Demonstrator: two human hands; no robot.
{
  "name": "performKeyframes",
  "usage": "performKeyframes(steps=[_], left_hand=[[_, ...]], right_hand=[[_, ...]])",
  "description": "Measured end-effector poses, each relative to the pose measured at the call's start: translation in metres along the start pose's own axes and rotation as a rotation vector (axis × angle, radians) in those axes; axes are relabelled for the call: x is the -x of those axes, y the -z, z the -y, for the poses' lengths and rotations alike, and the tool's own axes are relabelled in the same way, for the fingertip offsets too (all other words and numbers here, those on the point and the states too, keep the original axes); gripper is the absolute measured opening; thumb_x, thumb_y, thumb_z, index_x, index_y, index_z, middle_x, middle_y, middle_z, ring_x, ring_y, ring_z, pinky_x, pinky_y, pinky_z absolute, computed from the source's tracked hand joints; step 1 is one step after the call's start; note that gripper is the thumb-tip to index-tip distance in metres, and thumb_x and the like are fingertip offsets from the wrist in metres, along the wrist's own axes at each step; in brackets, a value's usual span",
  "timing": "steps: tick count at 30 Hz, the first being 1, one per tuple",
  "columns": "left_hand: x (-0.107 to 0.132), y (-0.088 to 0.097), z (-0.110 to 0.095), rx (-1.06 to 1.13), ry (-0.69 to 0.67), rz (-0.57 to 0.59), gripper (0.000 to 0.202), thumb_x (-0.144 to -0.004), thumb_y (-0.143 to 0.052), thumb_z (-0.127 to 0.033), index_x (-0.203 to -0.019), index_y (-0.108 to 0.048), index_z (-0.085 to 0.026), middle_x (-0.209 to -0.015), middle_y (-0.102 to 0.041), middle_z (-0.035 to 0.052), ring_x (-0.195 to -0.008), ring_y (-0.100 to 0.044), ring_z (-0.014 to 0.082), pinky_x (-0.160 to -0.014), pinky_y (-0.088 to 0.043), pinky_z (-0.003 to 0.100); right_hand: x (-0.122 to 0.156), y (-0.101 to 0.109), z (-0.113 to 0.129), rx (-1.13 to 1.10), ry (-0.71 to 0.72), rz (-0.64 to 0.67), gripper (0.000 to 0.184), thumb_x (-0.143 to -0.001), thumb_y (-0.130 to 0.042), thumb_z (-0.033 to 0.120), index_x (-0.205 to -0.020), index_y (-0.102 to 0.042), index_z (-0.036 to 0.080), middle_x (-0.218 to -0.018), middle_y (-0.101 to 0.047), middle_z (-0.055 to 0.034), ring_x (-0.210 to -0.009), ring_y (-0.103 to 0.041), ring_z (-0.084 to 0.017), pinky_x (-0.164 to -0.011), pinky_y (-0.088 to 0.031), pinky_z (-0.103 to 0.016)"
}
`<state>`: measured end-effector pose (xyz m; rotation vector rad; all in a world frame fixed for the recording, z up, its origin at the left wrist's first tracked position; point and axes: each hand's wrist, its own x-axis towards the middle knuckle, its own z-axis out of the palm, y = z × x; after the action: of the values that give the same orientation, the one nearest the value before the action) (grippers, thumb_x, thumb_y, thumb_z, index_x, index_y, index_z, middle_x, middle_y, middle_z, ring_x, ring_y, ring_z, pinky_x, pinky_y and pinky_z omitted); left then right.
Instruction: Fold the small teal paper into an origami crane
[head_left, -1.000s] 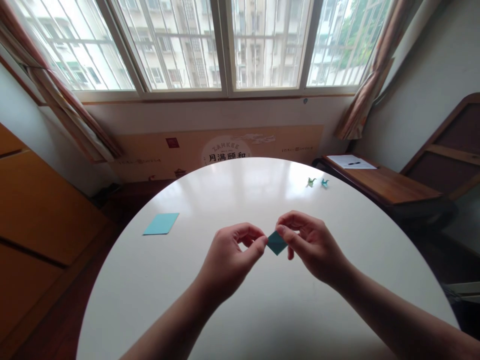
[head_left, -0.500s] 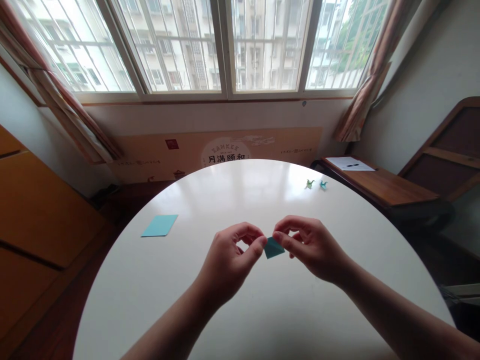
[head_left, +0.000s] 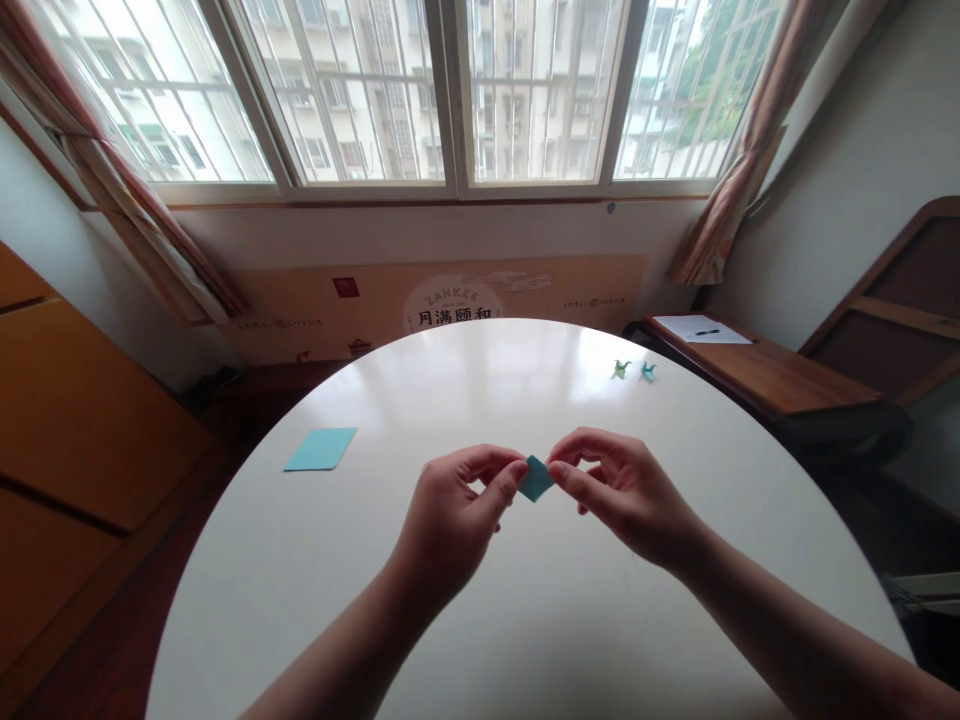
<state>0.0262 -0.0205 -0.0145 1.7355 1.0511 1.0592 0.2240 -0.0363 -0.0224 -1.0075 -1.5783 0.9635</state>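
Observation:
A small folded piece of teal origami paper (head_left: 535, 480) is held up above the white table, one corner pointing down. My left hand (head_left: 466, 500) pinches its left edge between thumb and forefinger. On the opposite edge, my right hand (head_left: 619, 490) grips it with thumb and fingertips, the other fingers curled. A flat square of light blue paper (head_left: 321, 449) lies on the table to the left of my hands. Toward the far right of the tabletop stand two small folded paper cranes, a green one (head_left: 621, 369) and a blue one (head_left: 648, 371).
The round white table (head_left: 480, 640) spans the view beneath my arms. A wooden side table (head_left: 810, 375) at right bears a white sheet (head_left: 694, 329) and a pen (head_left: 706, 332). Behind is a printed box panel (head_left: 300, 290) under the barred window. An orange-brown cabinet (head_left: 82, 400) stands at left.
The folded paper has turned from a slanted position into an upright diamond and shifted slightly left and up. My hands now pinch it at opposite side corners.

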Motion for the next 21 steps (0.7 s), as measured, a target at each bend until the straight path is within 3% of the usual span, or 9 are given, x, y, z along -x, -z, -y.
performKeyframes(steps=[5,12,16,21], left_hand=[[0.003,-0.001,-0.002,-0.136,-0.122,0.002,0.019,-0.091,-0.066,-0.033,-0.088,-0.079,-0.019,-0.074,-0.073,0.0032,-0.063,-0.062,0.0146,-0.05,-0.05,0.021],[0.004,-0.002,-0.008,-0.127,-0.129,-0.047,0.012,-0.085,-0.071,-0.028,-0.082,-0.078,-0.019,-0.067,-0.07,0.0024,-0.066,-0.063,0.0161,-0.051,-0.05,0.021],[0.004,-0.002,-0.007,-0.094,-0.087,-0.04,0.015,-0.085,-0.071,-0.03,-0.081,-0.079,-0.018,-0.064,-0.068,0.0023,-0.06,-0.06,0.0143,-0.047,-0.049,0.02],[0.003,-0.002,-0.01,0.031,0.074,0.024,0.019,-0.084,-0.072,-0.034,-0.084,-0.079,-0.016,-0.059,-0.064,0.001,-0.05,-0.054,0.0112,-0.041,-0.047,0.018]], right_hand=[[0.001,-0.003,0.002,-0.017,-0.008,0.011,0.017,-0.089,-0.07,0.033,-0.084,-0.073,0.017,-0.077,-0.068,-0.0044,-0.066,-0.059,-0.015,-0.049,-0.047,-0.022],[0.004,-0.003,0.001,-0.167,-0.049,-0.05,0.018,-0.089,-0.071,0.034,-0.082,-0.069,0.017,-0.068,-0.063,0.0005,-0.057,-0.053,-0.01,-0.045,-0.046,-0.019],[0.003,-0.003,0.001,-0.2,-0.054,-0.01,0.016,-0.09,-0.071,0.033,-0.085,-0.069,0.018,-0.074,-0.065,-0.001,-0.062,-0.058,-0.012,-0.046,-0.048,-0.019],[0.003,-0.003,0.002,-0.175,-0.074,-0.012,0.017,-0.088,-0.073,0.033,-0.092,-0.072,0.017,-0.08,-0.071,-0.0047,-0.065,-0.061,-0.014,-0.044,-0.048,-0.019]])
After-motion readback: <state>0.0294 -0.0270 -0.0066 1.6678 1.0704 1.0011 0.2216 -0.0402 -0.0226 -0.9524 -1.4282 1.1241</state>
